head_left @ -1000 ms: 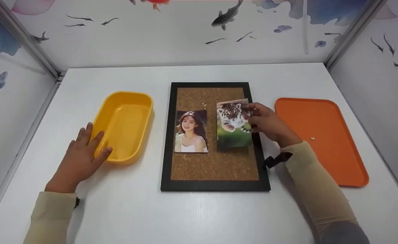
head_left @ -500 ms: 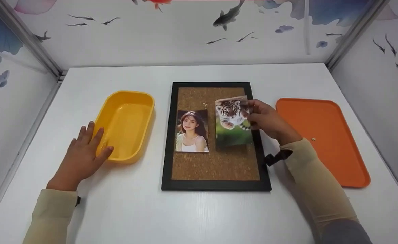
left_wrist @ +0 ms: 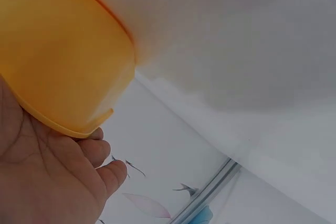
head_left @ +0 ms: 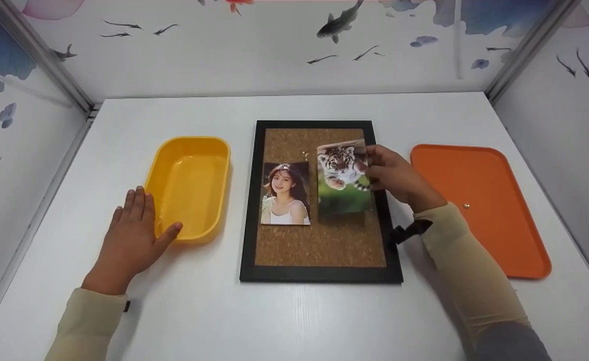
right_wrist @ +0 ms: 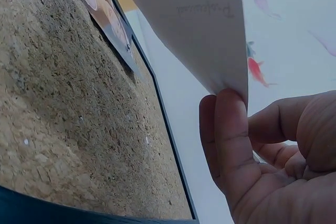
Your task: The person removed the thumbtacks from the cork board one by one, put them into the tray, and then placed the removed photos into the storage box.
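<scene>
My right hand point(head_left: 400, 178) pinches the right edge of a tiger cub photo point(head_left: 344, 195) between thumb and fingers. The photo is raised above the right half of a black-framed cork board point(head_left: 319, 248); in the right wrist view its pale back, with faint writing, faces the camera. A portrait photo point(head_left: 285, 198) lies on the left half of the board, a small shiny spot at its top edge. My left hand point(head_left: 131, 235) rests with extended fingers against the left rim of a yellow plastic container point(head_left: 189, 193).
An orange tray point(head_left: 480, 240) lies right of the board, partly behind my right forearm, with a small metallic pin-like piece point(head_left: 466, 206) on it. The white table point(head_left: 294, 321) is bounded by printed panels at the back and both sides.
My left hand has slid right along the container's rim, its fingers closer together. The tiger photo has risen slightly and shifted a little left, still held by my right hand.
</scene>
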Demonstrator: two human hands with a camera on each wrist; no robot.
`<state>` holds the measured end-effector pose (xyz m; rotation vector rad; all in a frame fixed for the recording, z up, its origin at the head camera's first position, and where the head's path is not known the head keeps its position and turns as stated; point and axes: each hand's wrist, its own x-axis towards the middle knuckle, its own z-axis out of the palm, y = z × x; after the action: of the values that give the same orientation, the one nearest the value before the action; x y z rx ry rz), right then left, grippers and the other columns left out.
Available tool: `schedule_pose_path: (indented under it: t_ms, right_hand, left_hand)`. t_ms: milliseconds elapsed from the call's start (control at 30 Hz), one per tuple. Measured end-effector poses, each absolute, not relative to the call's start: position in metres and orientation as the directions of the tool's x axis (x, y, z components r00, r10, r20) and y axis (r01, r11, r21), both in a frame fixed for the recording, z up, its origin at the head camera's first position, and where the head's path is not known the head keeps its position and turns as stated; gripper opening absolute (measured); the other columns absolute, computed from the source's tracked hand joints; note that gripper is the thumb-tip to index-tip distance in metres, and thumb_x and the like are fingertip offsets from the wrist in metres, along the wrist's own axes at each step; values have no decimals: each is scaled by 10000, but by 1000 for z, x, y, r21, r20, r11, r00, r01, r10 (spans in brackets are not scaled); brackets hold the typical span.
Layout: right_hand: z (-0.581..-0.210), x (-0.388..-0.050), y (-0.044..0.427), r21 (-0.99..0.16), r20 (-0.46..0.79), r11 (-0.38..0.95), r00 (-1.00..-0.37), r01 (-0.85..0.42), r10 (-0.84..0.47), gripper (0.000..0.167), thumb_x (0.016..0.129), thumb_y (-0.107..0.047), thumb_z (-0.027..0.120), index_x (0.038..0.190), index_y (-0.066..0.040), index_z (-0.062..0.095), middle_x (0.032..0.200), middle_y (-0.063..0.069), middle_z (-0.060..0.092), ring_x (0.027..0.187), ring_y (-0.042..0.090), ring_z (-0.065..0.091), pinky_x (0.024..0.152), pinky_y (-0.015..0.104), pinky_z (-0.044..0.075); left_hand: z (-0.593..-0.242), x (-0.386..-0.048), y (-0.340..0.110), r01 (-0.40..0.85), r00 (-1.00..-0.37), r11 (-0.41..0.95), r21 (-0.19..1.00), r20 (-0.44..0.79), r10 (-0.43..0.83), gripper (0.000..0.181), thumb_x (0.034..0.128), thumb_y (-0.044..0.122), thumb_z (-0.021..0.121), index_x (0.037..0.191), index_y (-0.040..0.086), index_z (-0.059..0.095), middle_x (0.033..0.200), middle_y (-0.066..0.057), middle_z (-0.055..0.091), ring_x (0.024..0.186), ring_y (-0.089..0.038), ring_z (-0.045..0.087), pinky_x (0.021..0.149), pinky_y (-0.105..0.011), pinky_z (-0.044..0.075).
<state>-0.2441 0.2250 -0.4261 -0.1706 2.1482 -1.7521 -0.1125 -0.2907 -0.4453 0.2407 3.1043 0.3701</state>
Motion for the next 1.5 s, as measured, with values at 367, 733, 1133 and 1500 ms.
schedule_pose_path:
  t_ms: [367, 733, 1133, 1500]
  right_hand:
    - [-425, -244, 225, -965, -202, 226, -927, 133, -318, 358, 1022, -85, 535, 1377, -96, 487, 1083, 105, 554, 857, 191, 581, 666, 315, 547]
    - [-423, -246, 222, -963, -194, 241, -928, 119, -318, 372, 1020, -108, 552, 1387, -113, 495, 1076, 106, 564, 848, 194, 607, 675, 330, 553]
    - [-412, -251, 205, -966, -171, 246, -919, 84, -356, 381, 1009, -49, 499, 1386, -106, 493, 1083, 156, 548, 854, 233, 595, 681, 354, 551]
    - [-404, -256, 179, -957, -187, 279, -897, 75, -401, 405, 1017, -74, 492, 1420, -103, 454, 1189, 178, 542, 925, 264, 621, 735, 381, 564]
  left_hand:
    - [-448, -121, -290, 191, -981, 947, 258, 32, 189, 1029, 964, 653, 435, 1526, -130, 75, 1605, -309, 44, 1493, -421, 5, 1165, -578, 14]
    - [-455, -121, -292, 189, -982, 954, 232, 33, 186, 1036, 958, 666, 430, 1523, -131, 85, 1606, -305, 41, 1489, -430, 21, 1155, -604, 51]
    - [-456, -122, -291, 207, -978, 953, 222, 61, 199, 1016, 965, 651, 431, 1519, -136, 105, 1599, -316, 77, 1487, -436, 42, 1153, -605, 87]
    - [-457, -120, -291, 216, -976, 944, 250, 84, 201, 995, 972, 622, 454, 1513, -147, 129, 1597, -317, 95, 1490, -429, 44, 1143, -619, 124]
